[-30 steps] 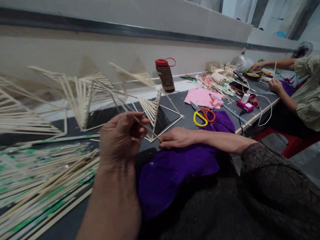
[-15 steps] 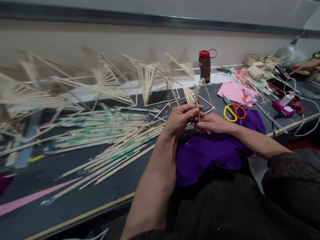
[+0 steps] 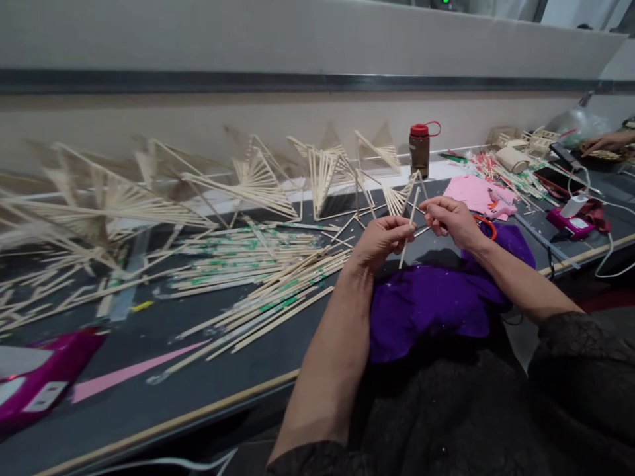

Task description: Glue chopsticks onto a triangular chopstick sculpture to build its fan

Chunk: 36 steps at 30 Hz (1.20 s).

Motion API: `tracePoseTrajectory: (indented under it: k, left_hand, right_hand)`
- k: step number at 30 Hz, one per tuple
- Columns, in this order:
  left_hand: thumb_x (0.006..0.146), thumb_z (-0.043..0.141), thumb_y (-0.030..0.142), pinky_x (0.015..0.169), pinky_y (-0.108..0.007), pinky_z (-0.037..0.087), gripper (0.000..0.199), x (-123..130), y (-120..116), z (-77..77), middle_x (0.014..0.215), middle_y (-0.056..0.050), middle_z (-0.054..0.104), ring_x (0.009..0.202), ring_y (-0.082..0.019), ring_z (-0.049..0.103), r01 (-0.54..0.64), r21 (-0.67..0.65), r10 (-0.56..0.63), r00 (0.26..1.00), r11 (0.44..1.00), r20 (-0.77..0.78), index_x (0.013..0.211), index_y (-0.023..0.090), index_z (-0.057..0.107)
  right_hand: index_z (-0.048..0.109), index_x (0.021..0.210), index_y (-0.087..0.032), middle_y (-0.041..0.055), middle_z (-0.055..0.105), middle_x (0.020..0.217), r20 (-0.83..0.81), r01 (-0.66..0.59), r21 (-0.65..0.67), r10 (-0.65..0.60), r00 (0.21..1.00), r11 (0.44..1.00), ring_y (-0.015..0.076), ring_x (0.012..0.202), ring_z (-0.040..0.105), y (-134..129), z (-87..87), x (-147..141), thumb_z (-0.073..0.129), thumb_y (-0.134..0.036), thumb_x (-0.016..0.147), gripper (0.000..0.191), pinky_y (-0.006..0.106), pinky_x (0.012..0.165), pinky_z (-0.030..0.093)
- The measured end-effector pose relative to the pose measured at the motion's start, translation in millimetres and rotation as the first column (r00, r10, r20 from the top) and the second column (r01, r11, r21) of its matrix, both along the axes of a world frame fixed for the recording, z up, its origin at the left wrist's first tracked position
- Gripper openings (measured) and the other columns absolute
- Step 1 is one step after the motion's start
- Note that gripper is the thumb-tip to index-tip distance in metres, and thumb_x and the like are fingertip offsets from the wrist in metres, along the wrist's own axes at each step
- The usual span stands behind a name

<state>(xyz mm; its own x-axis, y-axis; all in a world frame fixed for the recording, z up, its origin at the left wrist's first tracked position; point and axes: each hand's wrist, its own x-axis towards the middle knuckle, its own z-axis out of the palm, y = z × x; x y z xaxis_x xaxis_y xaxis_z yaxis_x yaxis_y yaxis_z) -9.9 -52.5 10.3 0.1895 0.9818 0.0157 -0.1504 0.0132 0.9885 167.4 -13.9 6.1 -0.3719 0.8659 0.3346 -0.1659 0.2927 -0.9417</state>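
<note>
Between the thumb and fingers of my left hand [image 3: 384,243] is a thin pale wooden stick [image 3: 409,228], tilted slightly off upright. My right hand [image 3: 450,221] is just to the right of the stick, apart from it, with thumb and fingertips pressed together; anything between them is too small to make out. Below both hands lies a purple cloth [image 3: 429,307] at the table edge. Behind them stands a small frame of glued sticks [image 3: 395,198]. Left of my left hand, many loose sticks [image 3: 278,297], some in green-printed wrappers, lie on the dark table [image 3: 198,410].
Fan-shaped stick models [image 3: 260,178] line the wall. A red-capped bottle [image 3: 419,151] stands behind my hands. Rightward are pink cloth [image 3: 479,195], red-handled scissors [image 3: 487,228] and a magenta device [image 3: 570,223]. Another person's hand [image 3: 608,142] is at far right.
My right hand has let go of the stick and moved up and right, away from it. The stick now leans in my left hand. The view has shifted, showing more of the left side.
</note>
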Motion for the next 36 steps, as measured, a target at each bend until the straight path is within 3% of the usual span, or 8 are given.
tracePoseTrajectory:
  k: [6,10,13,21,29,36]
  left_hand:
    - [0.055,0.08,0.035,0.041,-0.019,0.029,0.029,4.4,1.1,-4.6,0.056,0.002,0.06,0.041,-0.004,0.041,0.029,0.023,-0.027,0.994,0.999,-0.103,0.067,0.014,0.065]
    - [0.056,0.079,0.034,0.042,-0.02,0.03,0.027,7.4,0.9,-7.8,0.056,0.002,0.061,0.042,-0.005,0.041,0.07,0.015,-0.067,0.986,0.997,-0.15,0.067,0.014,0.064]
    - [0.057,0.077,0.034,0.042,-0.02,0.029,0.026,8.7,-0.5,-7.4,0.056,0.001,0.061,0.042,-0.004,0.04,0.067,0.016,-0.063,0.984,0.998,-0.169,0.069,0.014,0.066]
    - [0.062,0.075,0.035,0.043,-0.021,0.029,0.025,5.0,-0.4,-6.7,0.06,-0.003,0.065,0.045,-0.005,0.043,0.089,-0.045,-0.097,0.969,0.995,-0.228,0.075,0.013,0.072]
    - [0.062,0.076,0.033,0.043,-0.019,0.035,0.031,2.7,-0.4,-7.0,0.069,-0.004,0.068,0.05,-0.007,0.051,0.098,-0.092,-0.118,0.965,0.991,-0.234,0.086,0.014,0.073]
    - [0.068,0.073,0.044,0.042,-0.02,0.032,0.033,9.0,-5.9,-4.0,0.062,-0.004,0.065,0.045,-0.007,0.049,0.22,-0.099,-0.24,0.929,0.97,-0.284,0.08,0.013,0.072]
  right_hand:
    - [0.064,0.097,-0.016,-0.0043,0.063,0.069,-0.085,0.012,-0.031,-0.014,0.996,0.999,0.0018,0.041,0.047,3.0,2.5,1.2,0.07,-0.049,0.073,0.04,0.016,0.035,0.026]
    - [0.065,0.091,-0.016,-0.0047,0.062,0.064,-0.058,0.031,-0.017,-0.032,0.998,0.999,0.0021,0.042,0.047,1.2,0.7,0.1,0.068,-0.046,0.075,0.034,0.015,0.036,0.026]
    - [0.064,0.081,-0.015,-0.0048,0.06,0.06,-0.071,0.09,-0.024,-0.092,0.993,0.996,0.0022,0.04,0.044,4.4,1.3,2.2,0.069,-0.044,0.074,0.03,0.016,0.035,0.024]
    - [0.061,0.077,-0.016,-0.0061,0.057,0.056,-0.201,0.265,-0.072,-0.274,0.941,0.962,0.0021,0.038,0.043,20.2,8.7,17.8,0.072,-0.043,0.073,0.029,0.016,0.034,0.021]
    - [0.066,0.091,-0.017,-0.0052,0.059,0.063,-0.189,0.157,-0.051,-0.164,0.968,0.986,0.0021,0.041,0.045,22.2,8.7,22.1,0.073,-0.049,0.073,0.038,0.017,0.035,0.022]
    - [0.063,0.088,-0.016,-0.0074,0.053,0.059,-0.176,-0.006,-0.064,-0.006,0.984,0.998,0.0018,0.043,0.044,21.8,6.8,19.4,0.073,-0.049,0.074,0.037,0.015,0.036,0.024]
